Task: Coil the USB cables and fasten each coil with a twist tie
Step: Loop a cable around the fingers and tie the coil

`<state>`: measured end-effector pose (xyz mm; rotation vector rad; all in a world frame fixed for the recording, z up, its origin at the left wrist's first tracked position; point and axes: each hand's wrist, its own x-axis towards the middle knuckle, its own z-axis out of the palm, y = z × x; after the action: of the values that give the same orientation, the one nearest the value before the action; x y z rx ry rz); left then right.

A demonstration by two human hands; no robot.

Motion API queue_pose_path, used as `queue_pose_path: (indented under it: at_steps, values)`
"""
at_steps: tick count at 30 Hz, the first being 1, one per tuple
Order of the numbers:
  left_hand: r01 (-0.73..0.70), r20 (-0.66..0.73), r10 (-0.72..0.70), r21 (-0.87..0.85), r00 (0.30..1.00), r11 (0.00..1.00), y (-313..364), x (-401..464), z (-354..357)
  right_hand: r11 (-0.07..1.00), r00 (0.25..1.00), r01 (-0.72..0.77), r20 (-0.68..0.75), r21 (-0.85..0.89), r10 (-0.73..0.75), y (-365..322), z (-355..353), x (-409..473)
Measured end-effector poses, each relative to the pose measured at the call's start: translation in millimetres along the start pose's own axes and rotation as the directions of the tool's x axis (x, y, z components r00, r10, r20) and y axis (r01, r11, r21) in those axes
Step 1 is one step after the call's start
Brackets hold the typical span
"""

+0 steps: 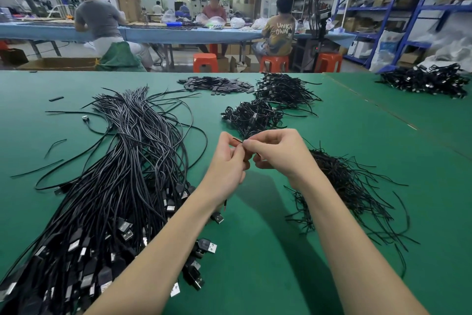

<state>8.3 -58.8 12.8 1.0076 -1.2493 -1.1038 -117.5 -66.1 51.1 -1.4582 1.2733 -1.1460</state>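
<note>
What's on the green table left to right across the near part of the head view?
Loose USB cables → left hand → right hand → twist tie pile.

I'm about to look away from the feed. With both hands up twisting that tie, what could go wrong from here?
1. The coil is hidden between the left hand and right hand; if the twist tie slips, it may spring loose.
2. The dangling USB plug could snag the loose cable bundle nearby.
3. The tie pile under the right forearm may scatter.
</note>
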Motion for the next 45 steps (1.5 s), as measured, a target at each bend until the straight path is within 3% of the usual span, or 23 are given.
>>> queue_pose_path:
  at_steps: [5,9,16,19,23,28,32,34,36,39,42,45]
  values:
    - [0.062,0.031,-0.059,-0.081,0.998,0.995,0,1,2,0.999,0.999,-0.009,-0.037,-0.035,0.008,0,-2,0]
    - [0.032,-0.001,-0.032,0.005,0.999,0.999,-3,0,0,0.997,1.000,0.010,-0.023,-0.079,-0.011,-1,-2,-1]
    - [0.051,-0.109,-0.062,-0.104,0.992,0.993,0,6,-8,0.970,0.983,-0.137,0.151,0.199,0.107,-1,-15,1]
    - [0.046,-0.098,-0.067,-0.199,0.993,0.979,3,5,-6,0.913,0.953,-0.273,0.213,0.301,0.215,5,-14,4]
    - [0.107,-0.010,-0.117,-0.327,0.993,0.939,10,3,-7,0.781,0.905,-0.423,0.255,0.459,0.340,24,-13,10]
    - [0.194,0.213,-0.128,-0.325,0.969,0.926,15,-2,-14,0.848,0.881,-0.400,0.402,0.347,0.250,27,-30,22]
    - [0.185,0.350,-0.073,-0.298,0.934,0.937,13,-4,-16,0.973,0.788,-0.233,0.584,-0.008,0.193,-5,-52,47]
    - [0.156,0.371,-0.047,-0.272,0.928,0.950,11,-4,-14,0.967,0.720,-0.085,0.656,-0.240,0.226,-29,-58,60]
    - [0.105,0.358,-0.025,-0.208,0.933,0.973,7,-3,-9,0.872,0.674,0.073,0.668,-0.485,0.315,-52,-55,70]
    - [0.052,0.266,-0.035,-0.058,0.963,0.997,2,-2,-4,0.632,0.717,0.287,0.599,-0.719,0.356,-79,-33,74]
    - [0.120,0.090,-0.109,-0.130,0.990,0.984,1,2,-3,0.429,0.823,0.474,0.560,-0.769,0.095,-88,-14,64]
    - [0.252,0.053,-0.252,-0.397,0.966,0.883,7,10,-12,0.491,0.831,0.544,0.516,-0.680,-0.206,-80,-11,47]
